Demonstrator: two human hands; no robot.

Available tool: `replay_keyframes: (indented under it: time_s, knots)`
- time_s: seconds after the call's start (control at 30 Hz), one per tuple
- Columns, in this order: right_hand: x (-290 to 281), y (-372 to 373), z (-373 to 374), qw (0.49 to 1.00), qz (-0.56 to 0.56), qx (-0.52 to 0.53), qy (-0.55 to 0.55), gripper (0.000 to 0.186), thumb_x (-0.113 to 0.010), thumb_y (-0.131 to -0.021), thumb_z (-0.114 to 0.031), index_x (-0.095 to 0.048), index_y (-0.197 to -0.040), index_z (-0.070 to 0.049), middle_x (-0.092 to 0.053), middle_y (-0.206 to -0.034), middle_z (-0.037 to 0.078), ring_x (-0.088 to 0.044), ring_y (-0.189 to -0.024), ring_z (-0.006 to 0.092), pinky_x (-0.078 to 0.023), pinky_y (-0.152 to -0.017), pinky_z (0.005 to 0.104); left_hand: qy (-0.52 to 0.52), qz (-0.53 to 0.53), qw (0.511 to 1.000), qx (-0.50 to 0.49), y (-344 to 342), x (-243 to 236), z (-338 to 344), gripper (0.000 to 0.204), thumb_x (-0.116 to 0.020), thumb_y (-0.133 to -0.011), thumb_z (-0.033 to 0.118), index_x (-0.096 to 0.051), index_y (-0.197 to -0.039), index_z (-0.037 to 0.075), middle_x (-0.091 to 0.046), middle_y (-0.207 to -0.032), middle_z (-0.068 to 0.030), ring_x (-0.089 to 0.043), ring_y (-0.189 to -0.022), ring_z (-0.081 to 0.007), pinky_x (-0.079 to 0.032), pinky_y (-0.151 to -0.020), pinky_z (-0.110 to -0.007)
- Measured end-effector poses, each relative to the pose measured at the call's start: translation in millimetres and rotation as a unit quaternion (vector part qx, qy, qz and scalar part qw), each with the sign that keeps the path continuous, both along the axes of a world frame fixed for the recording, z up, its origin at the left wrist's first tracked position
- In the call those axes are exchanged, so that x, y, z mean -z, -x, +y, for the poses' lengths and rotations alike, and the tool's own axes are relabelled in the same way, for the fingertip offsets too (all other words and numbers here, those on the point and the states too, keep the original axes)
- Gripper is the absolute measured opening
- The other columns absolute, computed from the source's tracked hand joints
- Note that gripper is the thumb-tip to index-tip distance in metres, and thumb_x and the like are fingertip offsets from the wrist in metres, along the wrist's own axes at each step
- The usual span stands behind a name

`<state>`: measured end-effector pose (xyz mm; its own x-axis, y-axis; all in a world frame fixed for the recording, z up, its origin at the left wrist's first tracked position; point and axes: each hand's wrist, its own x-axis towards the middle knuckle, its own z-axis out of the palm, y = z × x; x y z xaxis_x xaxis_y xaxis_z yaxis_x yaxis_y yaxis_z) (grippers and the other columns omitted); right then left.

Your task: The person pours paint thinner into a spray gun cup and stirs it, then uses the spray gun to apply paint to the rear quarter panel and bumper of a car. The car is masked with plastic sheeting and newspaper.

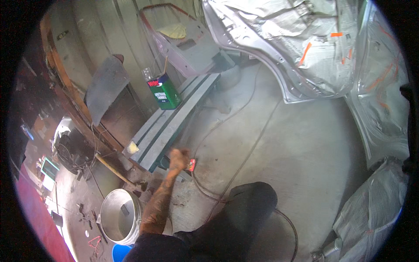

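My left hand point(178, 160) reaches forward beside the near end of a slatted bench point(174, 120). Its fingers look curled closed; what they hold, if anything, is hidden. Right by the hand shows a small red item point(191, 164), and I cannot tell whether it is held or lies on the floor behind. A thin air hose point(203, 187) passes close to the hand and runs toward my bent knee point(253, 196). On the bench stands a green rectangular metal can point(165, 92) with a clear cup and a stick at its top. My right hand is out of view.
A yellowish block point(132, 148) sits on the bench's near corner. Left of my arm are a white bucket point(121, 217), a blue container point(121, 252) and a wooden-handled tool point(114, 168). A car door point(185, 43) leans behind; a masked car body point(318, 48) stands at right.
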<state>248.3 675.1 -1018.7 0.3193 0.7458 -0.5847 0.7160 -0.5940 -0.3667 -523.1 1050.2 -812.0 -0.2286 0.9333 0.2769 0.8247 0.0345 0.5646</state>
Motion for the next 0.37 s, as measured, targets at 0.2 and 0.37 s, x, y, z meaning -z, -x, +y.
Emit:
replay_keyframes:
  time_s: [0.2, 0.37]
  knots:
    - [-34.2, -21.2, 11.7, 0.992, -0.077, -0.048, 0.084, 0.051, -0.078, -0.093, -0.041, -0.072, -0.130, -0.006, -0.074, -0.117, 0.014, -0.070, -0.104, 0.0274, -0.056, -0.091, 0.0454, -0.086, -0.139, 0.969, -0.184, 81.2, -43.9, 53.4, 0.016, -0.068, -0.097, 0.007, -0.077, -0.108, -0.001, -0.078, -0.086, -0.0162, -0.074, -0.074, -0.0222, -0.058, -0.071, -0.037]
    - [-48.3, -63.3, -12.9, 0.979, -0.127, -0.084, 0.132, 0.053, -0.077, -0.094, -0.044, -0.070, -0.132, -0.007, -0.073, -0.122, 0.016, -0.071, -0.108, 0.0299, -0.056, -0.095, 0.0477, -0.135, -0.098, 0.977, -0.134, 93.5, -45.5, 76.6, 0.014, -0.069, -0.098, 0.007, -0.076, -0.107, -0.002, -0.077, -0.087, -0.0146, -0.073, -0.075, -0.0191, -0.057, -0.070, -0.037]
